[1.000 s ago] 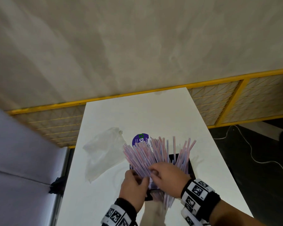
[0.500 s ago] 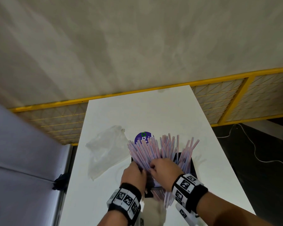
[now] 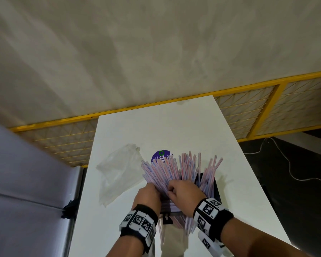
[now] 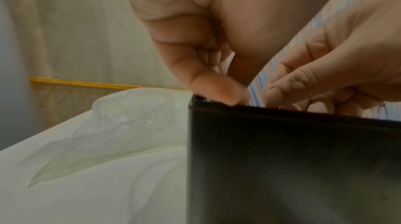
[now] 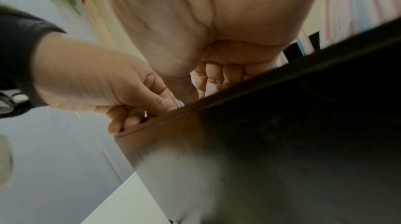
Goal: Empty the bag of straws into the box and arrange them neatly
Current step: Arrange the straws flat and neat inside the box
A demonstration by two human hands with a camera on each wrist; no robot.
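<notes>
1. Bag, left of the box, lies emptied.
2. Left hand curls onto straws fanned inside the box.
3. Right hand pinches straws; light, slippery, crushable, they are best gathered mid-length, gently.

Pink-and-blue striped straws stand in a black box on a white table. The bag is clear; a purple label carries white lettering.

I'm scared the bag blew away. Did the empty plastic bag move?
No. The plastic bag lies in the same spot, just left of the purple sticker on the white table.
</notes>
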